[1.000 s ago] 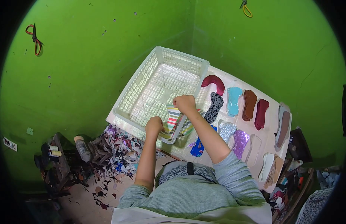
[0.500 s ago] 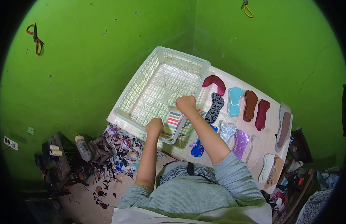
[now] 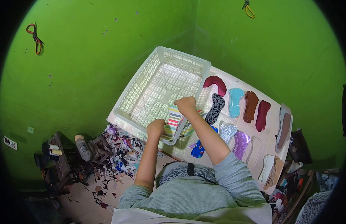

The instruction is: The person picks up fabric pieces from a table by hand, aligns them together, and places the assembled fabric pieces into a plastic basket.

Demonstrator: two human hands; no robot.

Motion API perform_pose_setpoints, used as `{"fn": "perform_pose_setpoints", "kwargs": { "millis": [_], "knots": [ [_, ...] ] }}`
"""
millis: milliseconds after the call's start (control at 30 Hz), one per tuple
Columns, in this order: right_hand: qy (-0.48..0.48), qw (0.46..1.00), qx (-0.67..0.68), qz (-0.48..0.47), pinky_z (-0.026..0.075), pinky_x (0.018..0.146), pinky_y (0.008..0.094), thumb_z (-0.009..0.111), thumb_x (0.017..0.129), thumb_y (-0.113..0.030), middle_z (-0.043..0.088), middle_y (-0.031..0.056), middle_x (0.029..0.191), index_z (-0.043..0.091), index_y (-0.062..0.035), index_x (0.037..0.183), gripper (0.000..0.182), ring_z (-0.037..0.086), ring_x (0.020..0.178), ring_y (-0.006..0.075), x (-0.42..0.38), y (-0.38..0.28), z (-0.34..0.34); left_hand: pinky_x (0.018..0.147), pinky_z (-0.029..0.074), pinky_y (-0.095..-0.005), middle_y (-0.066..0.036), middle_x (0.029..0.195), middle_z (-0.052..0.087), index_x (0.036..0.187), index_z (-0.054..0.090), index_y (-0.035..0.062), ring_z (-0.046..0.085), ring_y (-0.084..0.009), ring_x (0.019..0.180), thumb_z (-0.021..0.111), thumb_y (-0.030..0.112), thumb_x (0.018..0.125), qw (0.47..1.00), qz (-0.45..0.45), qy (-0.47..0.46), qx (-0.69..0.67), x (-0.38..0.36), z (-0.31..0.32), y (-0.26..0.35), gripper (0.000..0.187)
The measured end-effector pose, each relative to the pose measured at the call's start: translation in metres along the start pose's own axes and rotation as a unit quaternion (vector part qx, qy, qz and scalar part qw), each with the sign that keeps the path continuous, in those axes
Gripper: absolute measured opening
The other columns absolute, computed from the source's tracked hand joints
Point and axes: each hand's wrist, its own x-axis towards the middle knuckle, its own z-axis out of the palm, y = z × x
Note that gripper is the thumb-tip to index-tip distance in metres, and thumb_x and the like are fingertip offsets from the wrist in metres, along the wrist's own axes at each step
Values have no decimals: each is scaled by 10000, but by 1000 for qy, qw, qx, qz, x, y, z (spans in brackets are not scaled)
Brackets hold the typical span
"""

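A white plastic basket (image 3: pixel 169 80) stands tilted across the left part of the white table. Striped pieces (image 3: pixel 173 120) in red, yellow, grey and white lie inside its near right corner. My left hand (image 3: pixel 156 128) is closed at the left edge of these pieces, over the basket's near end. At their upper right, my right hand (image 3: pixel 186 105) is also closed on them, its forearm crossing the basket's right rim. More striped material (image 3: pixel 188 128) shows just outside that rim, partly hidden by my right forearm.
On the table (image 3: pixel 232 143) lie several stacks of cut pieces, among them turquoise (image 3: pixel 235 102), brown (image 3: pixel 250 106), dark red (image 3: pixel 262 115) and purple glitter (image 3: pixel 241 145). Scraps (image 3: pixel 122 155) cover the floor at left. Scissors (image 3: pixel 35 39) hang on the green wall.
My left hand has shifted slightly right, and its fingers reach a little further over the striped pieces. My right hand has barely moved.
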Motion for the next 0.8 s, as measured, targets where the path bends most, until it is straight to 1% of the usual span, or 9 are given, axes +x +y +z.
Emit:
{"fn": "perform_pose_setpoints", "kwargs": {
  "millis": [67, 133, 167, 233, 333, 400, 433, 600, 800],
  "knots": [
    [-9, 1000, 1, -13, 464, 593, 332, 488, 788, -155, 674, 64, 839, 696, -145, 821, 210, 655, 788, 196, 0, -1, -2, 768, 479, -378, -88, 1001, 627, 1027, 597, 158, 596, -276, 940, 807, 160, 516, 1000, 10, -5, 7, 0, 1, 0, 552],
    [-71, 997, -22, -5, 451, 615, 333, 489, 786, -165, 673, 46, 847, 695, -185, 848, 216, 652, 798, 193, 2, -2, -3, 767, 480, -378, -89, 1006, 626, 1023, 600, 161, 595, -276, 941, 805, 145, 514, 1000, 20, -9, 14, 1, 3, -1, 549],
    [-71, 997, -23, -6, 451, 615, 333, 489, 786, -165, 673, 46, 847, 695, -185, 848, 216, 652, 798, 193, 1, -2, -3, 765, 481, -380, -92, 1005, 626, 1048, 586, 170, 596, -280, 938, 805, 133, 509, 1000, 19, -11, 15, 1, 3, -2, 583],
    [10, 1000, 30, -1, 441, 626, 336, 494, 778, -159, 674, 43, 845, 698, -183, 841, 215, 650, 799, 193, -4, -3, -3, 762, 482, -383, -95, 1004, 626, 1073, 571, 179, 597, -284, 936, 804, 122, 505, 1000, 19, -12, 16, 0, 1, 1, 617],
    [12, 999, 45, 0, 435, 613, 344, 501, 770, -155, 674, 60, 836, 700, -165, 828, 208, 651, 792, 200, -4, -3, -3, 758, 484, -388, -110, 986, 630, 1161, 512, 222, 600, -294, 931, 806, 101, 497, 1000, 7, 8, 11, -9, -7, 9, 737],
    [-18, 1000, 5, -6, 435, 615, 345, 506, 767, -154, 674, 63, 832, 701, -171, 820, 203, 651, 792, 201, 0, -2, -2, 717, 493, -374, -91, 963, 640, 1237, 454, 275, 620, -275, 889, 751, 39, 562, 999, 51, -5, 10, -16, -13, 14, 774],
    [-48, 998, -34, -13, 435, 617, 346, 511, 764, -153, 674, 67, 828, 702, -177, 812, 199, 651, 792, 203, 2, -2, 0, 717, 493, -374, -91, 963, 640, 1237, 454, 275, 620, -275, 889, 751, 39, 562, 999, 51, -5, 11, -12, -10, 11, 774],
    [-21, 1000, -4, -8, 447, 623, 344, 534, 749, -162, 674, 66, 816, 704, -176, 779, 173, 652, 783, 208, 0, -2, 0, 759, 484, -386, -137, 1012, 625, 1300, 378, 356, 603, -300, 923, 772, 18, 517, 993, 103, -61, -10, 5, 1, -2, 939],
    [-20, 999, 34, -21, 462, 631, 338, 546, 738, -174, 674, 70, 802, 700, -171, 750, 155, 654, 768, 213, -2, 0, -4, 791, 470, -374, -148, 1011, 622, 1312, 349, 402, 597, -296, 929, 761, 35, 556, 979, 163, -105, 53, 19, 12, -5, 936]
  ]
}}
